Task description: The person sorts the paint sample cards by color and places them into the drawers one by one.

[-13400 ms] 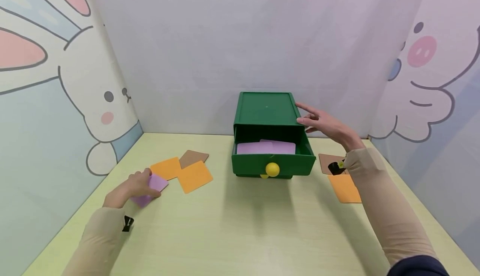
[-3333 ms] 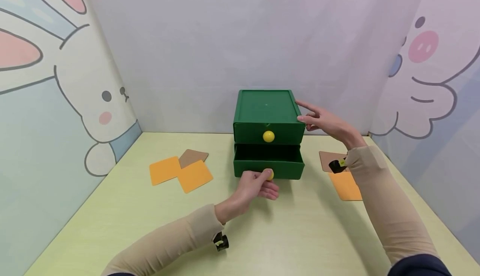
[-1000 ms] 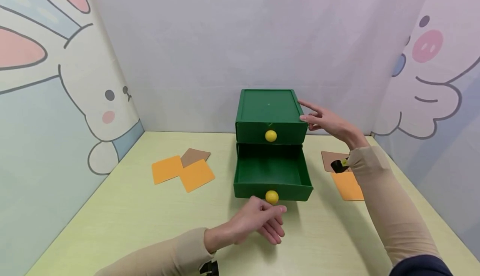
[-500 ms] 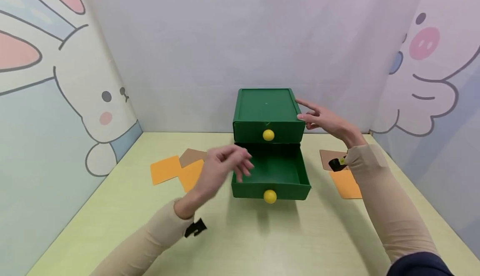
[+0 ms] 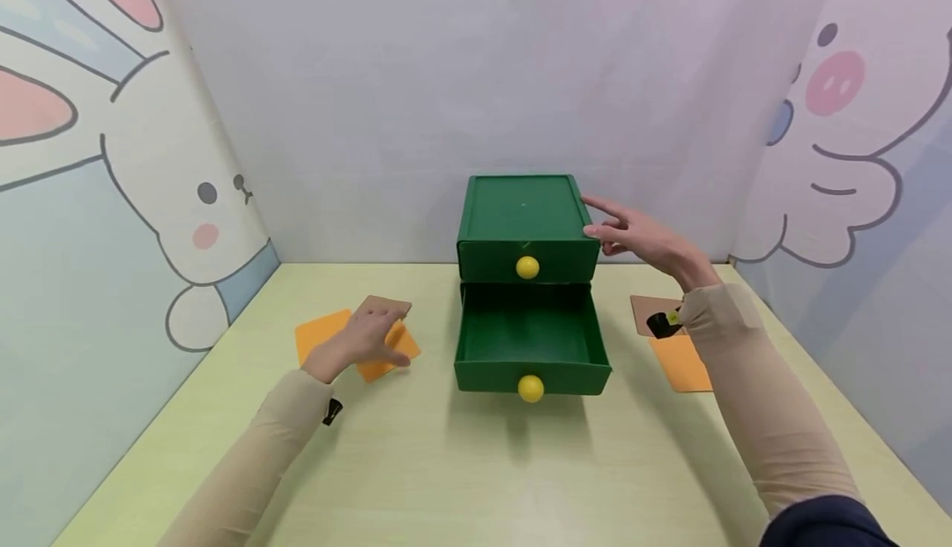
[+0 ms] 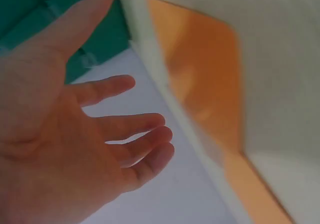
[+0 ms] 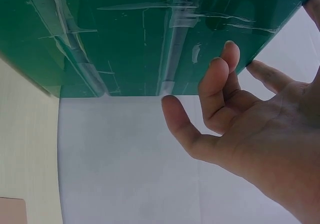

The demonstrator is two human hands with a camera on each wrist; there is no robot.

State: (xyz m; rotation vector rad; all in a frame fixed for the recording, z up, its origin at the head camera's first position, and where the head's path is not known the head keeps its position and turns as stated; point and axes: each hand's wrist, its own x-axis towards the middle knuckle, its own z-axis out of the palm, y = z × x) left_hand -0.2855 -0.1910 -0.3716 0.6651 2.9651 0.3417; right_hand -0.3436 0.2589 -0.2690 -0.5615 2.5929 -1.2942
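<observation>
My left hand (image 5: 366,340) hovers over the left-hand cards, fingers spread and palm down, holding nothing. Beneath it lie two orange cards, one (image 5: 318,332) to the left and one (image 5: 404,350) partly covered by the hand, with a brown card (image 5: 384,306) behind. The green two-drawer cabinet (image 5: 524,208) stands at the back centre. Its lower drawer (image 5: 483,377) is pulled out and bare inside; the upper drawer (image 5: 487,262) is closed. My right hand (image 5: 643,241) touches the cabinet's right top edge with index finger and thumb, the other fingers bent beside its taped side (image 7: 130,49).
A brown card (image 5: 649,313) and an orange card (image 5: 680,365) lie right of the cabinet, partly hidden by the right forearm. Yellow knobs stick out from both drawers, the lower one (image 5: 530,388) over the table (image 5: 483,481). Printed fabric walls close the back and sides.
Earlier the upper drawer, holding purple cards, was pushed in and the lower one pulled out. The left hand has left the lower knob and moved left over the cards. The right hand has stayed.
</observation>
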